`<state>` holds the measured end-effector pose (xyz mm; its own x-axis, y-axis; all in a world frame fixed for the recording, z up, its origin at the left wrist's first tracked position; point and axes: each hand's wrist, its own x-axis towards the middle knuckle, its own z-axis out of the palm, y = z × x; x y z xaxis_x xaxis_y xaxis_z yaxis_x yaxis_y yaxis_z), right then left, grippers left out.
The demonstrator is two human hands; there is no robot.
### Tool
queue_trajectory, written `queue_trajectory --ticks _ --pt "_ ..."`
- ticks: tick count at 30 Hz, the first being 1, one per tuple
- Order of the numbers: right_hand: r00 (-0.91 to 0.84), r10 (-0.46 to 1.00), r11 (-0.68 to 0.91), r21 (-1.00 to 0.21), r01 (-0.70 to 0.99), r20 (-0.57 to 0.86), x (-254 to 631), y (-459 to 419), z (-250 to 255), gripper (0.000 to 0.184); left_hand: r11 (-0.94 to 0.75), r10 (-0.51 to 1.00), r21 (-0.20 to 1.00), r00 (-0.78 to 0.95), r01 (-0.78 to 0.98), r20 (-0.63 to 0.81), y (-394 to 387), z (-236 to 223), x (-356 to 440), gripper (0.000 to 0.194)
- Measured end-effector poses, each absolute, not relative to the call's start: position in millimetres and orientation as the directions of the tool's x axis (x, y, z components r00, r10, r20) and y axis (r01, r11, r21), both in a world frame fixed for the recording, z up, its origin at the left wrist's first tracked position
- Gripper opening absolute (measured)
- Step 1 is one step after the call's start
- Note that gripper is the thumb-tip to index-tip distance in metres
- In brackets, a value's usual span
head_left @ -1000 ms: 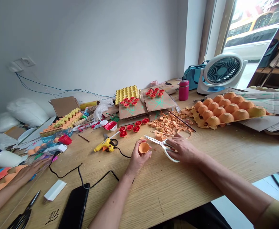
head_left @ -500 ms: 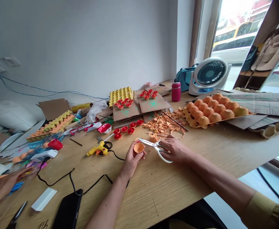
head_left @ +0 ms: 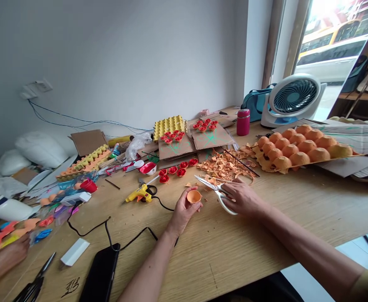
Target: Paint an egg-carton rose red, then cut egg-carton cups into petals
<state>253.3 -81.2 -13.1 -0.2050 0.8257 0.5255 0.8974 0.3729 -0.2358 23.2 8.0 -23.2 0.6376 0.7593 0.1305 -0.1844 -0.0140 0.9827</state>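
Observation:
Between the thumb and fingers of my left hand (head_left: 183, 213) sits a small orange egg-carton cup (head_left: 194, 196), its hollow side facing up. My right hand (head_left: 247, 199) grips white-handled scissors (head_left: 219, 193) by the loops, with the blades pointing left, just beyond the cup and apart from its rim. The blades look nearly closed. Behind the scissors lies a heap of orange carton scraps (head_left: 223, 165). Several red paper-pulp flowers (head_left: 181, 172) rest on the table beyond my left hand.
A yellow glue gun (head_left: 139, 193) and its black cord lie left of my hands. Nearer are a black phone (head_left: 100, 274) and dark scissors (head_left: 37, 281). An orange egg tray (head_left: 306, 147), a fan (head_left: 293, 100) and a magenta flask (head_left: 243, 122) stand right. Another person's hand (head_left: 15, 251) is at far left.
The view has turned left, so everything appears farther right. The scissor tips have moved slightly away from the cup's rim. At far left, the other person's hand has drawn back from the blue item.

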Motion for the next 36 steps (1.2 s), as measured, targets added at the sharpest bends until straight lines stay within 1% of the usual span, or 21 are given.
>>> queue_trajectory --ticks 4,7,9,14,18,22,28,36 --pt "-0.230 0.818 0.396 -0.225 0.890 0.528 253.4 -81.3 -14.8 0.024 0.070 0.725 0.977 0.683 -0.199 0.087 5.9 -18.2 23.0 0.047" --pt "-0.258 0.812 0.422 -0.223 0.879 0.523 252.1 -81.9 -14.5 0.023 0.150 0.702 0.973 0.712 -0.177 0.021 4.1 -13.6 22.3 0.050" --pt "-0.274 0.810 0.438 -0.225 0.870 0.518 251.0 -82.3 -13.6 0.023 0.173 0.689 0.971 0.725 -0.164 0.000 3.2 -11.6 21.8 0.053" --pt "-0.292 0.809 0.456 -0.231 0.859 0.510 248.7 -84.2 -10.5 0.024 0.182 0.697 0.969 0.717 -0.165 -0.008 3.6 -11.1 20.2 0.057" --pt "-0.304 0.805 0.463 -0.220 0.858 0.509 246.3 -86.6 -7.3 0.023 0.163 0.736 0.966 0.677 -0.200 0.016 5.3 -13.9 19.5 0.056" --pt "-0.312 0.798 0.461 -0.189 0.867 0.515 242.2 -87.4 -5.1 0.020 0.144 0.764 0.960 0.644 -0.241 0.047 5.0 -17.2 20.5 0.055" --pt "-0.295 0.791 0.420 -0.126 0.899 0.536 236.3 -86.9 -5.6 0.020 0.140 0.774 0.948 0.628 -0.287 0.076 0.1 -19.1 23.8 0.062" --pt "-0.265 0.773 0.372 -0.072 0.926 0.577 229.6 -88.7 -3.8 0.018 0.152 0.762 0.946 0.644 -0.285 0.071 -5.0 -17.5 26.8 0.068"
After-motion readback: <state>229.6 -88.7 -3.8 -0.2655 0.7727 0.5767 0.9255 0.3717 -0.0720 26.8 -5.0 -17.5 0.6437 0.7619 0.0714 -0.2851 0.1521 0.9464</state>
